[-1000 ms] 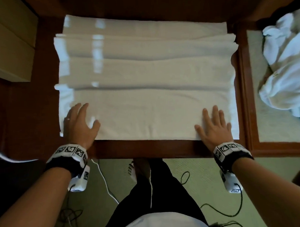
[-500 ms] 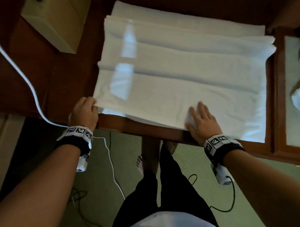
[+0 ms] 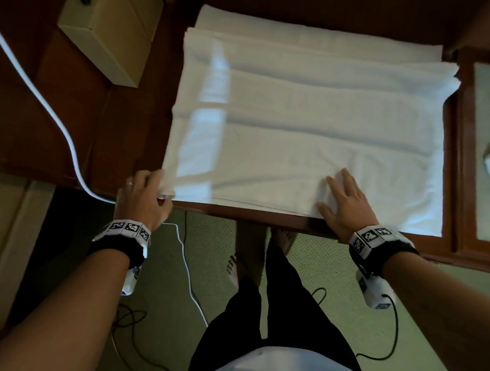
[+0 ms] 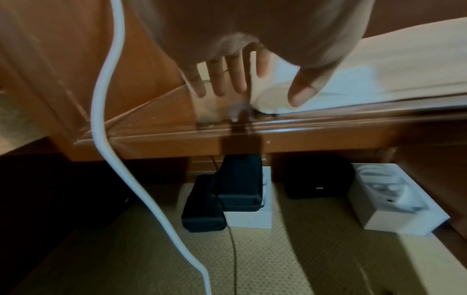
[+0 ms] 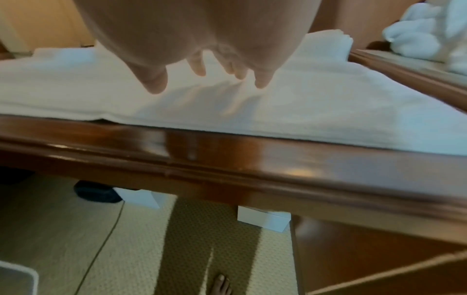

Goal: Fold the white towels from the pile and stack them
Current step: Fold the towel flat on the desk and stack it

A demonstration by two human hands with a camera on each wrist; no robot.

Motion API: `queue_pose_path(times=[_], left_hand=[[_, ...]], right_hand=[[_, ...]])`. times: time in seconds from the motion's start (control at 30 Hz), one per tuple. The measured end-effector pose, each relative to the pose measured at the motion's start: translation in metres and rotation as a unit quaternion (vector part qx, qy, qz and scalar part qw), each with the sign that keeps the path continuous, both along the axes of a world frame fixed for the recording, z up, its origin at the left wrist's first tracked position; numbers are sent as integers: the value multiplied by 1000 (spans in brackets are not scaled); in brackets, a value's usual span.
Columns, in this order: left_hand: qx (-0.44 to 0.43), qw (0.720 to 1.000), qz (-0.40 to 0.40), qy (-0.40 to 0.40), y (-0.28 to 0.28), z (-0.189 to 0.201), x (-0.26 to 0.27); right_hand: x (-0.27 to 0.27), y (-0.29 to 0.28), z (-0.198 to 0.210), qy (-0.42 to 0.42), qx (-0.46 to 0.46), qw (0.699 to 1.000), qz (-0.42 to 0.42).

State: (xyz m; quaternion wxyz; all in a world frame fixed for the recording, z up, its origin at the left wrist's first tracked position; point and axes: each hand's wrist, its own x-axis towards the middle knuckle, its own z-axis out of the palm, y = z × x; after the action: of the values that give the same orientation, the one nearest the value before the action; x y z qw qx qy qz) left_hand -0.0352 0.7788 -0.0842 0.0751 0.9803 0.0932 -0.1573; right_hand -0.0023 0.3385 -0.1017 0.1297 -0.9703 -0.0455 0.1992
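Pinching the near left corner of the white towel (image 3: 306, 144), the left hand (image 3: 140, 198) has its thumb on one side of the cloth and its fingers (image 4: 228, 77) on the other, at the table (image 3: 239, 210) edge. To the right of that grip, along the same near edge, the right hand (image 3: 346, 206) lies flat on the towel with fingers (image 5: 262, 79) straight and spread, clamped on nothing. Beyond both hands the towel stretches away across the table in long lengthwise folds. Left of the left grip a white cable (image 3: 40, 89) curves over the table, with a cardboard box (image 3: 111, 37) farther off. Far right of the right hand, a pile of white towels (image 5: 429, 34) sits on a neighbouring surface.
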Motion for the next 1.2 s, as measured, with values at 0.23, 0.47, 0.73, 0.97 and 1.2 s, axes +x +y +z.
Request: queue_pose_path(times=[0.23, 0.47, 0.73, 0.97, 1.2], left_hand=[[-18, 983, -175, -55, -59, -12, 7], [18, 968, -230, -99, -70, -17, 11], [-36, 953, -253, -160, -59, -17, -4], [-15, 969, -239, -69, -61, -20, -7], [6, 978, -205, -21, -83, -25, 4]], right_hand=[[-32, -67, -1, -7, -31, 989, -145], [-56, -98, 3, -33, -39, 990, -129], [-59, -97, 5, -5, -10, 987, -158], [-58, -108, 4, -27, -61, 981, -182], [-68, -115, 16, 20, -144, 969, -199]])
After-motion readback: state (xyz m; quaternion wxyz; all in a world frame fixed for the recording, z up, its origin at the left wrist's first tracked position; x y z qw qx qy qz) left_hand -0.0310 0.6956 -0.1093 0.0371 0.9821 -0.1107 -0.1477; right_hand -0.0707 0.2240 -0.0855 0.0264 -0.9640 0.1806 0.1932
